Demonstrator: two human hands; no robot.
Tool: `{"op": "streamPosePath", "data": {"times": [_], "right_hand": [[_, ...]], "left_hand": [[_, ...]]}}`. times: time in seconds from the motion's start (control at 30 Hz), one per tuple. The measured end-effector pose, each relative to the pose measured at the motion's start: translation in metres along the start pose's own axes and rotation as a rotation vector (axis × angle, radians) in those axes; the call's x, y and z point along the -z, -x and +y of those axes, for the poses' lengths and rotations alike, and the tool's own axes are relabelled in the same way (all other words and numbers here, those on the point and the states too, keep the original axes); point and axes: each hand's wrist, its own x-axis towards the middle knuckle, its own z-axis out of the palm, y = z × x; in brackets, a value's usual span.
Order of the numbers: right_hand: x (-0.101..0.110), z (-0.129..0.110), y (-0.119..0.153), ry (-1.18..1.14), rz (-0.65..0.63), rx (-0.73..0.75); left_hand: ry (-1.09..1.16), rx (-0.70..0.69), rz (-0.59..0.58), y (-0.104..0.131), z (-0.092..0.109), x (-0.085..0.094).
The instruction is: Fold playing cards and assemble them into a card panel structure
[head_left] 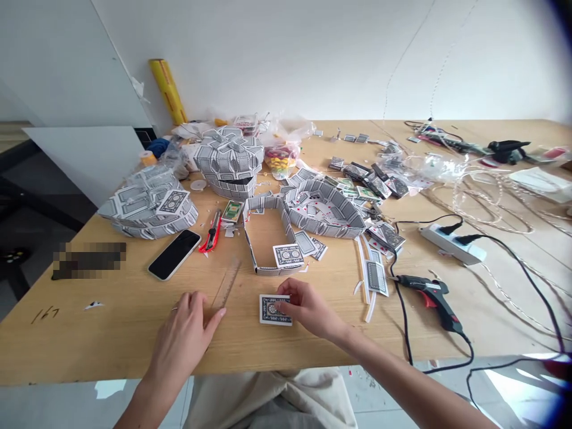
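Between the thumb and fingers of my right hand (308, 307) is a playing card (269, 311), its dark patterned back facing up, just over the table. My left hand (185, 328) rests on the tabletop with the thumb apart from the fingers. Its thumb tip touches or lies beside the near end of a clear ruler (230, 281). Beyond my hands stands an open frame (254, 247) made of cards, with a loose card (288, 255) lying across its near right corner.
Card-built boxes (230, 155) stand at the back; a tray of cards (353, 223) lies right of the frame. A phone (174, 255) and red utility knife (212, 232) are left. At right lie a glue gun (431, 295), a power strip (451, 243) and loose cords.
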Motion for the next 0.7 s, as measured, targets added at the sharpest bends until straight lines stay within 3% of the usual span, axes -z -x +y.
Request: {"op": "streamPosePath", "data": {"times": [0.17, 0.33, 0.5, 0.7], "right_hand": [[-0.004, 0.001, -0.007, 0.034, -0.005, 0.028], [-0.008, 0.001, -0.01, 0.074, -0.033, 0.065], [-0.022, 0.005, -0.022, 0.133, -0.051, 0.087], [-0.041, -0.005, -0.038, 0.303, -0.088, 0.1]], "left_hand": [[0.038, 0.037, -0.042, -0.001, 0.008, 0.002], [0.149, 0.026, -0.021, -0.005, 0.002, 0.001], [0.502, 0.018, -0.115, 0.0, -0.001, 0.0], [0.821, 0.03, -0.035, 0.015, 0.008, -0.005]]}}
